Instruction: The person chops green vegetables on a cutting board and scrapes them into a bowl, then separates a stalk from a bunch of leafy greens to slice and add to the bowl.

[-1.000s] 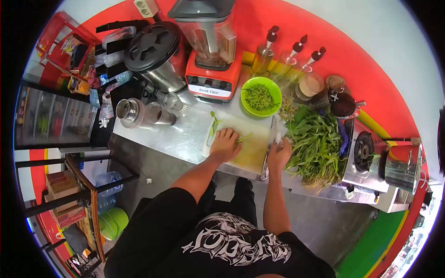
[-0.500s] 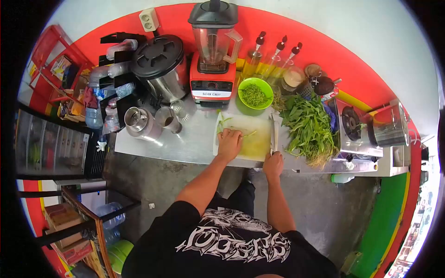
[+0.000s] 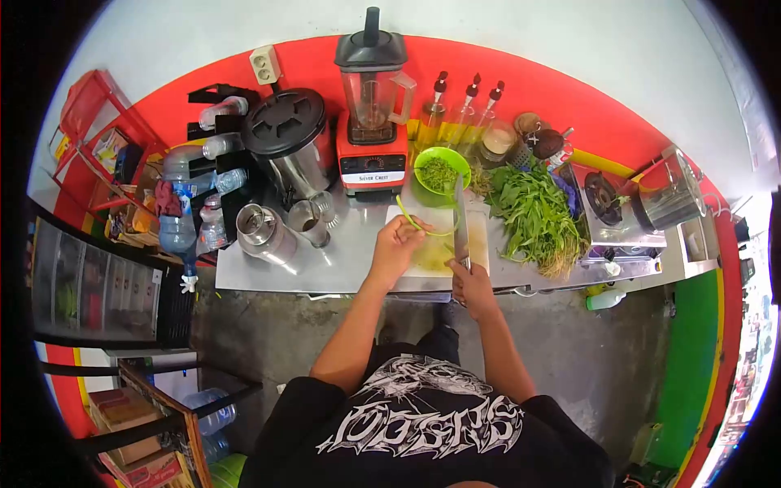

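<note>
My left hand (image 3: 396, 245) pinches a long green vegetable stem (image 3: 402, 207) above the cutting board (image 3: 478, 236). The stem bends upward past my fingers and also stretches right toward the blade. My right hand (image 3: 473, 288) is wrapped round the handle of a kitchen knife (image 3: 461, 232), whose blade points away from me over the board. Behind the board sits a light green bowl (image 3: 429, 198) of finely cut greens (image 3: 440, 173); the knife tip overlaps its right edge in view. To the right lies a big bunch of leafy greens (image 3: 529, 207) with roots toward me.
A red blender (image 3: 373, 159) stands behind the board. Oil bottles (image 3: 457, 126) line the wall, and a gas stove (image 3: 622, 228) is at the right. A steel pot with black lid (image 3: 289, 146), a metal jug (image 3: 267, 232) and a glass (image 3: 309, 224) stand left on the steel counter (image 3: 350, 264).
My left hand has lifted off the board with the stem in its fingers. My right hand has raised the knife from the board's right side and moved slightly left. The view has shifted.
</note>
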`<action>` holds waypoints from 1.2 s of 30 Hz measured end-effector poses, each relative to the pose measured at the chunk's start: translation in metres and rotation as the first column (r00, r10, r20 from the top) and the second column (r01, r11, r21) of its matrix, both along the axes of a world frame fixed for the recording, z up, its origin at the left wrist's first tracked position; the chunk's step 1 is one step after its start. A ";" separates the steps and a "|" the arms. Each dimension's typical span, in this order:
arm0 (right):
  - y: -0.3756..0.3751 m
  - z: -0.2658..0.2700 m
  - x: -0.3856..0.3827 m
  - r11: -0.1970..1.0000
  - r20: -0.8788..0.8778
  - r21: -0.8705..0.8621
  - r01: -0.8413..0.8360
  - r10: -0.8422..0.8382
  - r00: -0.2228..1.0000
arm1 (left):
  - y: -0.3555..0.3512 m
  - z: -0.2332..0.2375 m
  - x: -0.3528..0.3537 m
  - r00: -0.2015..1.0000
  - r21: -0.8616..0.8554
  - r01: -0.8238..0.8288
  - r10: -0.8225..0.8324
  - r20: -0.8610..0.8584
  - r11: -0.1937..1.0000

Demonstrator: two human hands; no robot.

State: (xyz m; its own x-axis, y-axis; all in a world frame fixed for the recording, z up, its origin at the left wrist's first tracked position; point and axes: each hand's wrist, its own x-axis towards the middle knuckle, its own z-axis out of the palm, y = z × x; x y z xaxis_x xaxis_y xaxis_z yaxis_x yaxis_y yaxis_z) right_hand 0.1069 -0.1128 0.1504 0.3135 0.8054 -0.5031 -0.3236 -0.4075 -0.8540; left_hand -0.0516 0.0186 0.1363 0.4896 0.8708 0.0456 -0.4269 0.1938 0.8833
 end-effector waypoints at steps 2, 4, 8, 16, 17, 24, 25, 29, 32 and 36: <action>0.008 0.012 -0.008 0.998 -0.107 0.062 0.015 -0.008 0.994 | -0.008 0.011 -0.003 0.998 -0.024 0.028 -0.029 -0.054 0.999; 0.012 0.016 -0.015 0.964 -0.342 0.210 0.163 -0.084 0.936 | -0.011 0.013 -0.005 0.985 -0.098 0.170 -0.172 -0.014 0.981; 0.019 0.027 -0.022 0.917 -0.366 0.300 0.261 -0.142 0.920 | -0.013 0.014 -0.008 0.979 -0.187 0.199 -0.201 0.003 0.962; 0.021 0.035 -0.019 0.925 -0.022 0.327 0.195 -0.199 0.980 | -0.006 0.001 -0.011 0.580 0.589 -0.221 0.590 -0.562 0.777; 0.022 0.035 -0.019 0.924 -0.021 0.326 0.199 -0.203 0.979 | -0.002 -0.002 -0.010 0.582 0.589 -0.218 0.588 -0.562 0.778; 0.018 0.043 -0.022 0.957 0.094 0.285 0.051 -0.081 0.992 | -0.020 0.035 0.011 0.934 0.330 0.152 -0.026 -0.356 0.932; 0.017 0.043 -0.022 0.963 0.137 0.269 0.007 -0.046 0.990 | -0.020 0.035 0.012 0.941 0.217 0.171 -0.094 -0.325 0.961; 0.013 0.029 -0.020 0.978 0.179 0.206 -0.016 -0.021 0.984 | -0.015 0.041 0.012 0.935 0.107 0.200 -0.157 -0.317 0.974; 0.011 0.028 -0.020 0.975 0.215 0.220 -0.029 -0.019 0.976 | -0.016 0.051 0.015 0.927 0.119 0.201 -0.150 -0.343 0.972; 0.003 0.034 -0.015 0.981 0.318 0.188 -0.043 -0.020 0.948 | -0.018 0.044 0.025 0.948 0.169 0.151 -0.094 -0.305 0.974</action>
